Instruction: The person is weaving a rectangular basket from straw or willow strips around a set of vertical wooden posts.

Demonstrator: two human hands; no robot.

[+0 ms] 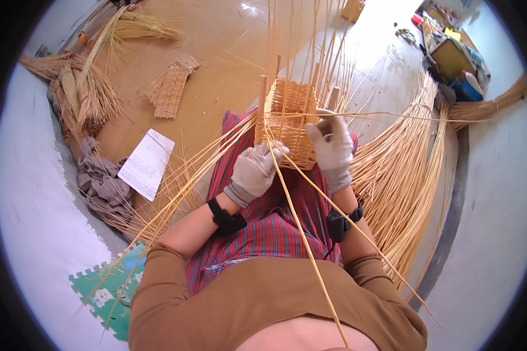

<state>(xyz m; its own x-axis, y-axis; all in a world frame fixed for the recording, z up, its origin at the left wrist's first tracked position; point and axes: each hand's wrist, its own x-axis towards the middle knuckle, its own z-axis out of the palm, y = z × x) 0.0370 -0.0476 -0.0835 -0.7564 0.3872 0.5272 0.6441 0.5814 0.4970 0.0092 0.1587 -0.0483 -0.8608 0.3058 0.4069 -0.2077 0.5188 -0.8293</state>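
Nearest: brown top (257, 292), a long cane (317, 272) running across it. Striped cloth (269, 234) over the lap. Part-woven basket (293, 131) at the cloth's far edge, thin canes rising from it. Left hand (256, 168) at basket's near left, fingers bent by the canes; grasp can't be told. Right hand (335, 146) at basket's right side, fingers half-curled, thumb apart; hold unclear. Cane bundle (392, 169) beyond cloth's right edge.
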